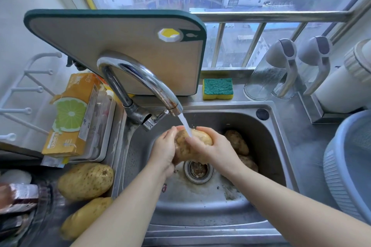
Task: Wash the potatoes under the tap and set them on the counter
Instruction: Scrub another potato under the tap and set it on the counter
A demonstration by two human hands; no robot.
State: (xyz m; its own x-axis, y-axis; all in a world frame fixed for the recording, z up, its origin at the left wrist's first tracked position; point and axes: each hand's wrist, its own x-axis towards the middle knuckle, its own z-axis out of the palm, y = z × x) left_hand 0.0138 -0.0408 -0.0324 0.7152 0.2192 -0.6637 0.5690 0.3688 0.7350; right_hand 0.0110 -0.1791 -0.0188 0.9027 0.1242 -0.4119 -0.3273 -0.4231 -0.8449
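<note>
Forearms [130, 206] nearest, reaching over sink [271, 146]. Left hand [163, 150] and right hand [212, 146] both curled round one potato [200, 136], held between them under water stream [185, 124] from tap [140, 78]. Right of right hand: two unwashed potatoes [236, 141] in sink. Left of left hand: two clean potatoes [86, 181] on tabletop [297, 136], just beside each other. Farther left: orange box [72, 114] with lime-slice picture, print too blurred to read. Beyond hands: cutting board [120, 46], sponge [217, 88].
</note>
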